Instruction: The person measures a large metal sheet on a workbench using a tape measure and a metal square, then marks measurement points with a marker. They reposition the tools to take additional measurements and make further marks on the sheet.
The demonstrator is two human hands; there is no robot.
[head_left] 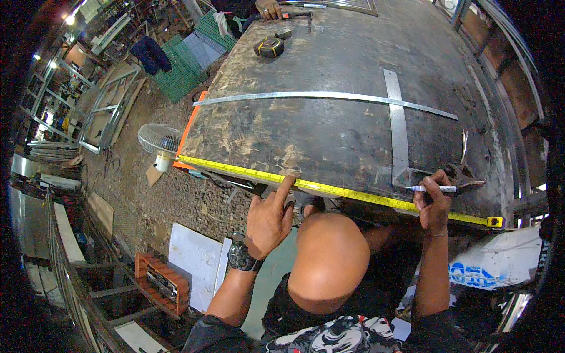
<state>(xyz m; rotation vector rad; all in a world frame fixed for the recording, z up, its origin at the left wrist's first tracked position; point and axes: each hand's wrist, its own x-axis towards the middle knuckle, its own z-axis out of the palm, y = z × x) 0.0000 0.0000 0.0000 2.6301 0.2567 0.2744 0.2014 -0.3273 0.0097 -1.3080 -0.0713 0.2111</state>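
A yellow tape measure (347, 193) is drawn out along the near edge of a dark, worn worktable (329, 135), its case at the right end. My left hand (268, 220), with a black watch on the wrist, reaches to this edge; the index finger is stretched out and its tip touches the tape. My right hand (434, 206) grips a white marker pen (434, 189) lying nearly level just above the tape, its tip pointing left. Beside that tip is the lower end of a metal framing square (398, 135). A long thin metal strip (282, 95) crosses the square.
Farther back on the table sits a second, black tape measure (269, 47). Another person's hand (269, 8) rests at the far edge. A fan (160, 141) stands left of the table, near green plastic mesh (179, 70). An orange crate (162, 283) and a white panel (191, 259) are lower left.
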